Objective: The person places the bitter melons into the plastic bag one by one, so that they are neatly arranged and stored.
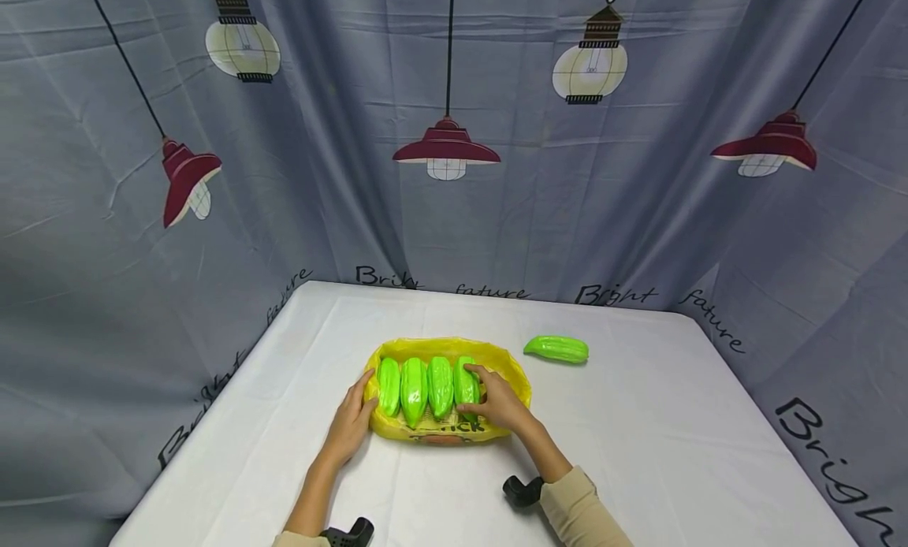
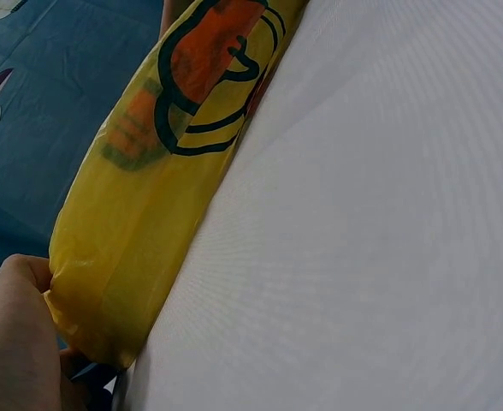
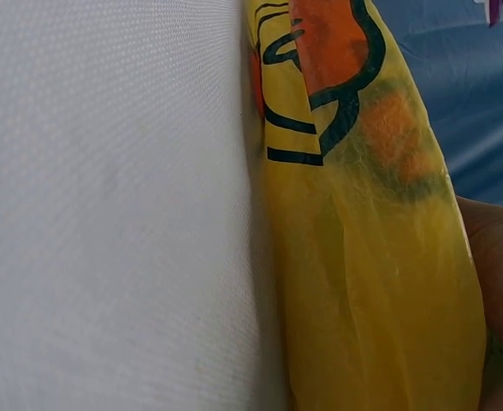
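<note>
A yellow plastic bag, its mouth rolled wide, lies on the table with several glossy, ridged green bitter melons in a row inside. My left hand holds the bag's left end, thumb at the rim; in the left wrist view its thumb side meets the yellow plastic. Over the bag's right side, my right hand grips the rightmost bitter melon between thumb and fingers. The right wrist view shows mostly the bag's outer wall, which hides the fingertips.
Another green bitter melon lies on the white tabletop, beyond the bag to the right. A grey curtain with printed lamps hangs behind and around the table. Dark wrist cameras sit at both cuffs.
</note>
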{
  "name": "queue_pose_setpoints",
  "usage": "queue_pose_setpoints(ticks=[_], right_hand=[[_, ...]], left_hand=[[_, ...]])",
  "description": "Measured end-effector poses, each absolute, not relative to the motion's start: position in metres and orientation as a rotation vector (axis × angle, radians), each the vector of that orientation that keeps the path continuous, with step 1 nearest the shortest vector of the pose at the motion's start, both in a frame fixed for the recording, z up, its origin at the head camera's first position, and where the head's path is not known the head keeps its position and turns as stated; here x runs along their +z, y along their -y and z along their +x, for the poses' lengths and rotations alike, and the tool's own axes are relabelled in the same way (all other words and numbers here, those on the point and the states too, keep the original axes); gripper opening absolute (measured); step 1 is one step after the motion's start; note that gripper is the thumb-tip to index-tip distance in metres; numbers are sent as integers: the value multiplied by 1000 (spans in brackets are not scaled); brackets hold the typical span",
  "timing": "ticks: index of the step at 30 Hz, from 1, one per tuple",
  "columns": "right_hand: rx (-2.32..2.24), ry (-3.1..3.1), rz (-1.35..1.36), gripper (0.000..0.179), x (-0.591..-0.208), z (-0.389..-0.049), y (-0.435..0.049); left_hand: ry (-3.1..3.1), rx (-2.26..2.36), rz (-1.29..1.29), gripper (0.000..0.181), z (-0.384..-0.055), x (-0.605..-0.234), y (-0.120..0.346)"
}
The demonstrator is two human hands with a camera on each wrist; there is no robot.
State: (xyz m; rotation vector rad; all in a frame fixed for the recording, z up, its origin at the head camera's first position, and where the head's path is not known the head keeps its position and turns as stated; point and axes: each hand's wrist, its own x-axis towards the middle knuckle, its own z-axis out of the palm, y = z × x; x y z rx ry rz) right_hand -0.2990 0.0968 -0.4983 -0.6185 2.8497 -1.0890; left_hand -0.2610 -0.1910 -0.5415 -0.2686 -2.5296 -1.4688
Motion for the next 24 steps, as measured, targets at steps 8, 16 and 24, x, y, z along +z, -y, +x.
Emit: queue_pose_setpoints(ticks=[8, 16, 24], right_hand=[[-1072, -2841, -618, 77, -498, -299, -97], [-1064, -2839, -629, 80, -497, -299, -98], [-1082, -2840, -603, 84, -495, -298, -102]], left_hand=[[2530, -1457, -275, 49, -260, -542, 191], [2537, -1462, -266, 49, -261, -542, 191], [2545, -1457, -260, 49, -261, -541, 191]])
